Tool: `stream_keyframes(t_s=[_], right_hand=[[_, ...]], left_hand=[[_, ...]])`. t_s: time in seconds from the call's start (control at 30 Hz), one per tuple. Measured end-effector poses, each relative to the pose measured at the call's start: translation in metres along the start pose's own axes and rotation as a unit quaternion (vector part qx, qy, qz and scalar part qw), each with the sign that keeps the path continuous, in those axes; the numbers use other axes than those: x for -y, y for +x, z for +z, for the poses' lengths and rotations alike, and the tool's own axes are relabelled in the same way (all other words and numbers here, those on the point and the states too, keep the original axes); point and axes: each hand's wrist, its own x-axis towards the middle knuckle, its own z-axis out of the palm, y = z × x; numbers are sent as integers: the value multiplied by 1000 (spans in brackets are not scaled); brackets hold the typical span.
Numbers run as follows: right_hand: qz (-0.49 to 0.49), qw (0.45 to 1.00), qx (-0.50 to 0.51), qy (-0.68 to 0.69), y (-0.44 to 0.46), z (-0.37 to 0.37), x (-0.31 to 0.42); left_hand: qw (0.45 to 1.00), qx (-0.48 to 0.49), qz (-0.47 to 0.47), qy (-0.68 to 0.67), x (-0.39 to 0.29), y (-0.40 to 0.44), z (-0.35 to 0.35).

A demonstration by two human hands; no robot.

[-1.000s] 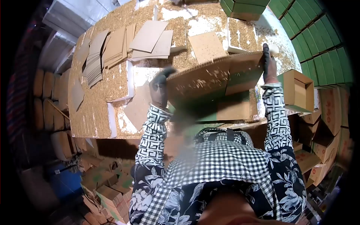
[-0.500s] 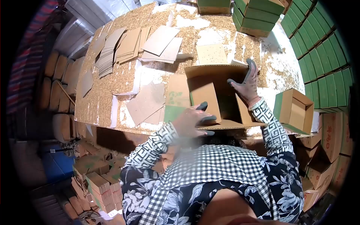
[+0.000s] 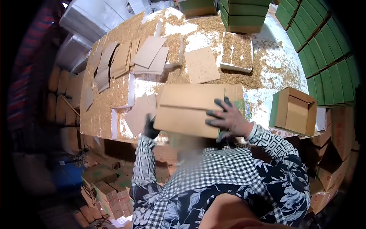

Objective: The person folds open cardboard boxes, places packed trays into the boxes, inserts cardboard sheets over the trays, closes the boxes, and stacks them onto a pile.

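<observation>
Brown rect. cardboard box (image 3: 187,116): open b4, now folded shut; dark-fingered L hand (image 3: 150,128) now @ its L end, R hand (image 3: 230,120) atop.

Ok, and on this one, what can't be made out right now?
All in the head view:
- Inside of the carton: hidden by its own panels.
- Left hand: its full grip is unclear, partly blocked by the carton.
- Apron: partly lost behind a blurry smudge.
- Green stack at the picture's right: cut off by the dark lens border.
</observation>
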Motion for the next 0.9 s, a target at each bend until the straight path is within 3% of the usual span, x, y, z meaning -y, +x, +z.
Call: stream_keyframes(t_s=[0.03, 0.07, 0.1, 0.13, 0.2, 0.23, 0.27, 0.3, 0.33, 0.37, 0.43, 0.53, 0.57, 0.6, 0.67, 0.7, 0.73, 0.8, 0.87, 0.9], right_hand=[[24, 997, -67, 41, 6, -10, -13], [46, 970, -207, 117, 13, -3, -29], [162, 902, -242, 319, 24, -1, -39], [267, 781, -258, 502, 35, 2, -52], [459, 615, -36, 641, 48, 17, -95], [431, 778, -50, 455, 47, 70, -143], [462, 751, -83, 464, 45, 88, -176], [490, 722, -118, 473, 44, 105, -208], [559, 482, -154, 657, 53, 76, -215], [567, 611, -180, 523, 60, 52, -219], [599, 735, -145, 283, 69, 38, -214], [641, 764, -50, 46, 99, 53, -259], [730, 608, -210, 233, 101, 53, -261], [750, 393, -354, 397, 105, 49, -262], [749, 448, -416, 254, 87, 60, -266], [662, 457, -521, 285, 75, 59, -268], [456, 463, -641, 410, 64, 63, -271], [551, 335, -616, 452, 42, 45, -282], [614, 407, -561, 377, 16, 42, -294], [650, 472, -515, 297, 19, 13, -269]], left_hand=[[989, 122, 63, 52, -4, -18, 15], [958, 242, 121, 100, -10, -38, 40], [932, 231, 199, 198, -12, -48, 50], [914, 146, 233, 298, -15, -53, 64], [877, -8, 194, 439, -12, -55, 129], [875, -67, 200, 437, -2, -18, 101], [784, -142, 184, 576, 17, 21, 62], [795, -146, 191, 558, 21, 22, 72], [806, -149, 199, 537, 22, 23, 85], [804, -139, 226, 532, 22, 34, 84], [803, -126, 258, 523, 34, 40, 66], [832, -151, 248, 472, 29, 41, 51], [883, -148, 154, 419, 16, 12, 97], [888, -144, 153, 409, 16, 13, 95], [898, -132, 154, 391, 14, 14, 89], [897, -124, 173, 387, 14, 18, 88], [897, -117, 190, 383, 17, 21, 88], [883, -119, 208, 404, 27, 26, 84], [851, -138, 234, 450, 32, 36, 80], [833, -153, 252, 468, 37, 39, 78]])
